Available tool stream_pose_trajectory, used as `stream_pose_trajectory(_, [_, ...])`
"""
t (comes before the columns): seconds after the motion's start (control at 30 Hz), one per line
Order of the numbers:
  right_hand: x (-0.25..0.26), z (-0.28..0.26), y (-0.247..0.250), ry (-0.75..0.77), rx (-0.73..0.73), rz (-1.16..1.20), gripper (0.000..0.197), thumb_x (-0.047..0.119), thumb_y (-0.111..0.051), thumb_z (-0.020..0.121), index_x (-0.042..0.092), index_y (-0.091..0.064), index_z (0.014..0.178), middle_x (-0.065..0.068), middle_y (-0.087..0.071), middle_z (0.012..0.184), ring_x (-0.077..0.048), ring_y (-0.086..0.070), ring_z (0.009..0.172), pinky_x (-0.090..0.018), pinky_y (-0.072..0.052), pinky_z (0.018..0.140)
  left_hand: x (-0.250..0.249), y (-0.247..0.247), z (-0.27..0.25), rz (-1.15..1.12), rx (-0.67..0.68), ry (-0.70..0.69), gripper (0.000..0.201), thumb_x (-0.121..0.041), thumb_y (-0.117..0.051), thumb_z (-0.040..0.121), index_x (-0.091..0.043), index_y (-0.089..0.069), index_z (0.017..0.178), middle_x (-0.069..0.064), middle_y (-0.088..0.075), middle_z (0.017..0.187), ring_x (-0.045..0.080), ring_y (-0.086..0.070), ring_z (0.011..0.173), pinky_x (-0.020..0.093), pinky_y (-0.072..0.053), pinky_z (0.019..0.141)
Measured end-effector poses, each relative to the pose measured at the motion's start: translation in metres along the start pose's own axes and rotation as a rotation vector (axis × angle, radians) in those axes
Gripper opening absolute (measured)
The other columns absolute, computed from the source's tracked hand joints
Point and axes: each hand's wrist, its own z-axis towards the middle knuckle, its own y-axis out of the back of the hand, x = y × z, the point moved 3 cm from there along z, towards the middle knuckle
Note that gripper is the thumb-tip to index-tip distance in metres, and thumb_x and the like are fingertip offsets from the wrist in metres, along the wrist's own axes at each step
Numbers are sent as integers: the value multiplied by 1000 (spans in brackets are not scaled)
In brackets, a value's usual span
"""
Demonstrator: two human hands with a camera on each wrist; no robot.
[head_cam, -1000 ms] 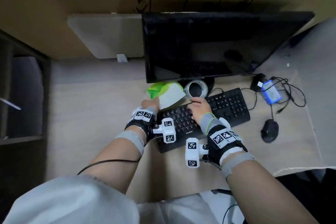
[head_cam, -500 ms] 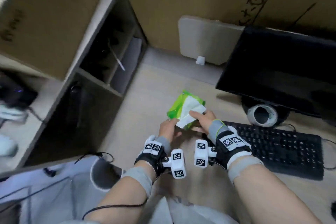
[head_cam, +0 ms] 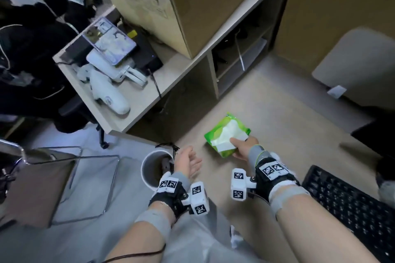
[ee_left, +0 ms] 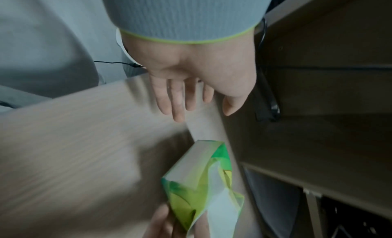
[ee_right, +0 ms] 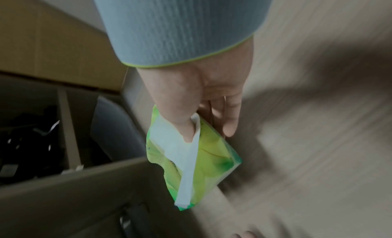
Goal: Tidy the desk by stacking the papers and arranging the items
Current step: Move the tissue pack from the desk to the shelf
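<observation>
A green tissue pack (head_cam: 225, 133) with white tissue sticking out of its top is held just above the desk (head_cam: 267, 113) near its left edge. My right hand (head_cam: 242, 148) grips it, thumb on the tissue and fingers underneath. The right wrist view shows the same pack (ee_right: 197, 159) pinched that way by my right hand (ee_right: 203, 110). My left hand (head_cam: 189, 161) hovers open, palm up, at the desk's left front corner, apart from the pack. In the left wrist view its fingers (ee_left: 178, 99) are spread and empty, with the pack (ee_left: 201, 183) beyond them.
A black keyboard (head_cam: 350, 209) lies at the right. A shelf unit (head_cam: 192, 66) with a cardboard box (head_cam: 181, 0) on top stands left of the desk. A white bin (head_cam: 154, 168) sits on the floor by the desk corner. A chair frame (head_cam: 64, 177) is lower left.
The head view swung left, away from the monitor. The left hand let go of the tissue pack and dropped back to the desk corner; the right hand keeps holding the pack.
</observation>
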Motion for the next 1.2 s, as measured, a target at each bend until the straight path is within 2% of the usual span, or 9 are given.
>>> stream_pose_trajectory(0.13, [29,15,-72,52,68,-77,39,10,-67,89,0,-55,125,-12,-62,109,-28,-59,93,-20,-54,44,-24,26,24,16,-20,-86,44,-16,-50,98,-24,-42,141,7,-61,101,21,-62,71,33,-52,70])
stream_pose_trajectory(0.27, [38,27,-131,52,186,-367,62,40,-81,70,7,-55,116,-11,-68,106,-28,-65,91,-42,-57,84,-27,33,28,95,36,-103,51,-6,-50,98,-15,-39,146,12,-64,84,5,-55,43,20,-49,51])
stream_pose_trajectory(0.33, [39,28,-143,36,153,-527,66,41,-82,69,6,-48,114,-12,-64,108,-29,-62,98,-37,-50,90,-25,39,31,81,60,-98,54,-5,-52,97,-11,-37,149,38,-61,110,2,-51,39,16,-44,44])
stream_pose_trajectory(0.5, [46,44,-153,162,28,-483,84,14,-74,75,12,-31,147,-14,-52,130,-35,-55,121,-43,-44,105,-25,64,37,66,72,-46,35,-13,-49,100,-4,-56,132,17,-71,116,23,-69,90,40,-53,94])
stream_pose_trajectory(0.67, [53,36,-171,24,225,-236,20,-3,-54,89,4,-50,108,-16,-54,105,-30,-60,93,-41,-59,80,-26,65,31,47,103,-40,28,-15,-49,100,-10,-58,126,11,-72,116,31,-68,107,46,-49,103])
stream_pose_trajectory(0.73, [50,35,-171,27,246,-165,24,-8,-53,88,11,-46,100,-17,-54,96,-26,-58,84,-42,-58,82,-28,61,29,36,105,-39,24,-14,-50,100,-11,-58,122,13,-71,118,28,-68,103,45,-50,102])
stream_pose_trajectory(0.87, [46,17,-135,47,193,-73,32,-6,-43,90,26,-41,92,-4,-44,65,-9,-46,38,-17,-39,37,-29,45,24,67,81,-53,23,-15,-49,100,-10,-56,121,12,-73,104,19,-69,82,36,-54,89])
stream_pose_trajectory(1.1, [34,-32,-8,79,59,207,39,-5,-45,93,17,-43,125,-5,-48,68,-15,-46,47,-20,-32,48,-10,-42,-20,126,247,-67,5,-13,-56,96,-9,-57,99,8,-64,76,9,-50,41,16,-35,39])
stream_pose_trajectory(1.2, [26,-64,58,138,-24,264,38,-1,-49,93,14,-46,127,-6,-56,81,-17,-53,59,-22,-42,53,7,-87,-43,240,310,-128,9,-16,-60,93,-9,-61,98,8,-69,78,13,-60,52,21,-36,46])
